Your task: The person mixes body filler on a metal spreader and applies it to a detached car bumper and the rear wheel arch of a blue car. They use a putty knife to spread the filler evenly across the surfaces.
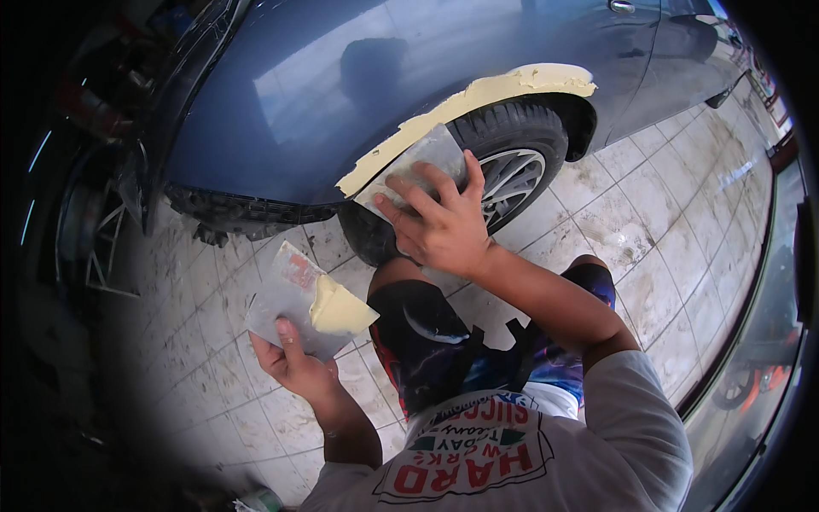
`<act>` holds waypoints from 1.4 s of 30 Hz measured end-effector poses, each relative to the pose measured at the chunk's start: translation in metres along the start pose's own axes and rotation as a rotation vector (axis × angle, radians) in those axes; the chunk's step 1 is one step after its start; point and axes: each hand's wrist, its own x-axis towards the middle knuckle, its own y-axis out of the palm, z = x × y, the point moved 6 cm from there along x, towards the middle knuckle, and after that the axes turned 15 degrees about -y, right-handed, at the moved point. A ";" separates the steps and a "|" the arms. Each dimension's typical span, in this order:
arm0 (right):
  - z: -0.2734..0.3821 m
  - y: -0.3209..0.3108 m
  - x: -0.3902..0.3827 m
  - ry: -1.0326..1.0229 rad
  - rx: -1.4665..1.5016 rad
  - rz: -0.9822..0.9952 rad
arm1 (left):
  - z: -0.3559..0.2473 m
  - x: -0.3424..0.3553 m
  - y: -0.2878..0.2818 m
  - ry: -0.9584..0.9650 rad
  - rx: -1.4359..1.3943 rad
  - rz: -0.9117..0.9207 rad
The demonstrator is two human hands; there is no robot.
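A band of pale yellow body filler (478, 94) runs along the wheel-arch edge of a dark blue car fender (299, 111). My right hand (444, 213) presses a flat grey metal spreader (426, 152) against the lower front end of that band, fingers spread across its face and the thumb behind. Away from the car, my left hand (294, 363) pinches a second flat grey plate (277, 299) by its near edge, thumb on top. A thick lump of the same yellow filler (337, 307) lies on the plate's right side.
Behind the spreader is the car's front wheel (520, 166) with silver spokes. The door (674, 68) continues to the right. Dirty white floor tiles (623, 239) spread below the car. At far left stands a dark rack-like frame (107, 243); a glass panel (751, 410) edges the right.
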 end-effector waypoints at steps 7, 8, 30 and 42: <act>-0.005 -0.006 -0.004 -0.022 -0.003 -0.117 | 0.008 -0.003 0.002 -0.071 0.041 -0.041; -0.013 0.000 -0.002 -0.003 -0.023 -0.027 | 0.010 -0.004 0.004 -0.080 0.051 -0.045; -0.136 -0.045 -0.072 0.346 -0.145 -0.354 | 0.018 -0.012 0.056 -0.130 0.098 0.141; -0.110 -0.045 -0.047 0.259 -0.067 -0.248 | 0.012 -0.021 0.072 -0.067 0.055 0.279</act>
